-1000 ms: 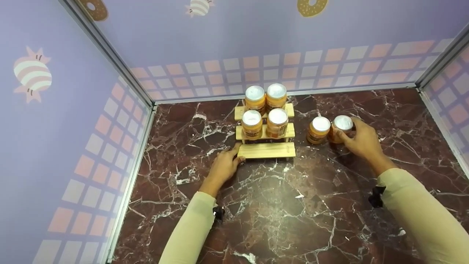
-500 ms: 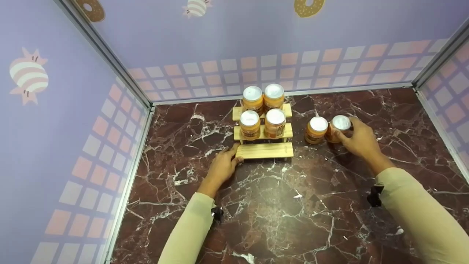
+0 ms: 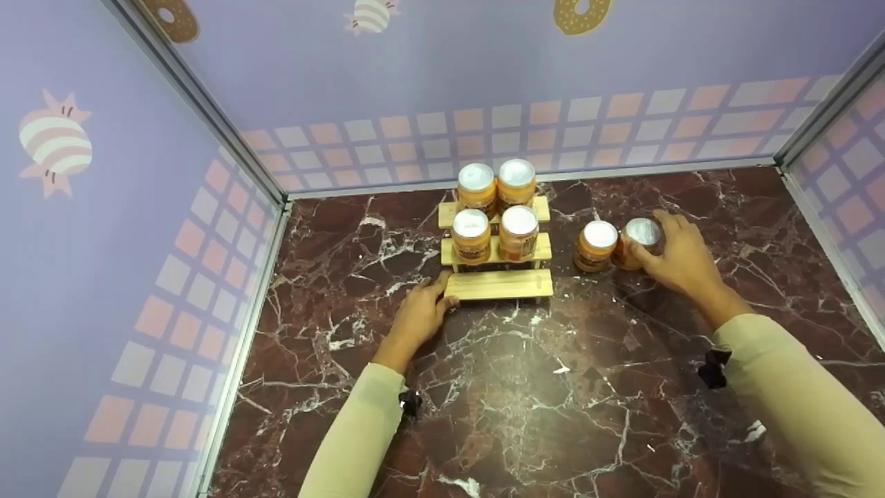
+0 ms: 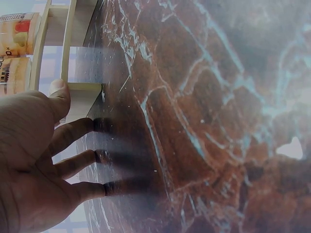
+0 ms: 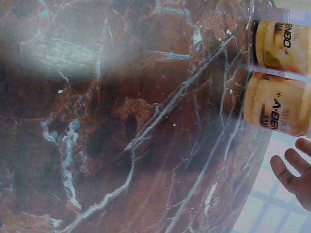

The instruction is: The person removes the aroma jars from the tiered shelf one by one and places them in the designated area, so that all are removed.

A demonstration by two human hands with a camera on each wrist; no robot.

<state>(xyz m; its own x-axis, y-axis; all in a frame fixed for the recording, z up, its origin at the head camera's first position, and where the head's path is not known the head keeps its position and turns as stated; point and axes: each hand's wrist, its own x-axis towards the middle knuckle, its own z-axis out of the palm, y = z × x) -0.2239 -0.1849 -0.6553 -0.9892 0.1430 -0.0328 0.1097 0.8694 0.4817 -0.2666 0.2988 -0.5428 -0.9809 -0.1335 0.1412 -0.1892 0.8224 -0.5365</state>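
A three-step wooden rack (image 3: 499, 284) stands toward the back of the table, its lowest step bare. My left hand (image 3: 418, 315) holds the left end of that step, thumb at the front edge and fingers at the side. In the left wrist view, the other fingertips (image 4: 85, 190) reach down to the tabletop. To the right of the rack, two orange jars with silvery lids stand side by side, a left jar (image 3: 596, 246) and a right jar (image 5: 279, 104). My right hand (image 3: 681, 259) is around the right jar with loosened fingers, which in the right wrist view stand apart from its label.
Two jars sit on the middle step, one of them a front jar (image 3: 471, 236), and two more on the top step, including a back jar (image 3: 517, 183). Patterned panels (image 3: 415, 76) enclose the dark marble tabletop (image 3: 525, 387) at the back and sides.
The fingers of my right hand have loosened and spread a little away from the right jar. My left hand and the rack stay put; the head view has shifted slightly.
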